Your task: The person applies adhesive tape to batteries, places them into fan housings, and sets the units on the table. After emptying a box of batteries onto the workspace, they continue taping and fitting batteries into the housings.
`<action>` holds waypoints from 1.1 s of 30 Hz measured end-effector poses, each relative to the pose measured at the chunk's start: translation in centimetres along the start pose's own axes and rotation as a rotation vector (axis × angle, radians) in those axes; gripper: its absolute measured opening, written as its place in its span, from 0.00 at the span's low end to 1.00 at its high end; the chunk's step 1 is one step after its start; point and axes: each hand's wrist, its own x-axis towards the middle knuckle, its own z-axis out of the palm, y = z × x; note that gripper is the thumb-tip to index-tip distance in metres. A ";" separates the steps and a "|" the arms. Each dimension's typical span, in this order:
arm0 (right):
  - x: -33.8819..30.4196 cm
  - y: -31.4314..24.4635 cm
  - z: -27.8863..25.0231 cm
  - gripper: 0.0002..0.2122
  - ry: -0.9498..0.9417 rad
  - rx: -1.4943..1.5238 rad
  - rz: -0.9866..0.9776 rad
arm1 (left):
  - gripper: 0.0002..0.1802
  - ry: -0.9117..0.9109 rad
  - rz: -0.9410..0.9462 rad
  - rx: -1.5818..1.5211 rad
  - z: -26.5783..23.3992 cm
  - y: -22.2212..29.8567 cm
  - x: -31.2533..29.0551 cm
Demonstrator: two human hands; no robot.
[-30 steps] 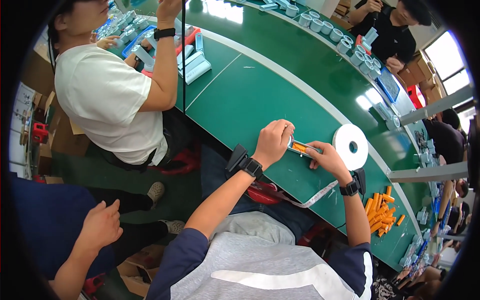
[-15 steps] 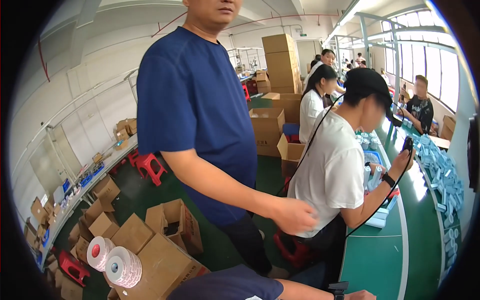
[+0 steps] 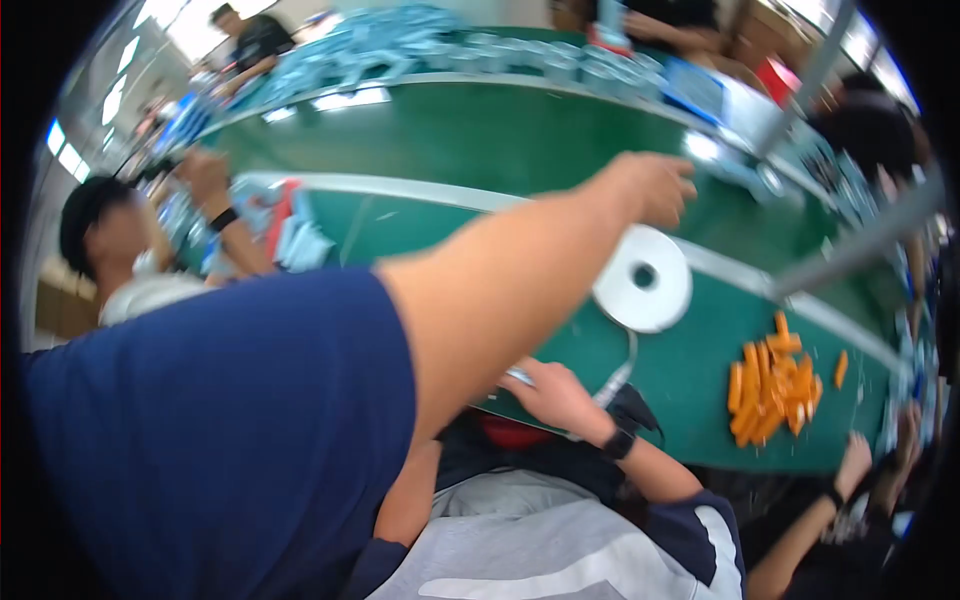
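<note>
My right hand, with a dark watch on its wrist, is at the near edge of the green table. Its fingers are bent around a small pale piece that I cannot make out. Just beyond it lies a large white roll of tape or ribbon, a pale strip running from it down toward my wrist. My left forearm comes up from below. The left hand itself is hidden behind the bare arm of a person in a navy T-shirt, who reaches across in front of me.
Orange pieces lie heaped on the table to the right. Along the far side stand many light-blue parts and a blue tray. A grey post slants in at right. Co-workers sit left, right and opposite.
My view has swung from the room and aisle on the left to the table before me. The standing person's arm, earlier beside the body, now stretches out over the table.
</note>
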 end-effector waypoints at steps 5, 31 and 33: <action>-2.1 2.1 0.5 0.20 0.222 0.172 0.096 | 0.12 0.319 -0.224 -0.312 0.8 -4.6 17.5; -4.2 1.1 2.1 0.18 0.224 0.165 0.031 | 0.41 1.260 -1.475 -1.644 4.9 31.7 -11.4; -4.4 1.4 2.4 0.17 0.201 0.235 -0.010 | 0.43 1.222 -1.491 -1.645 5.5 32.2 -11.8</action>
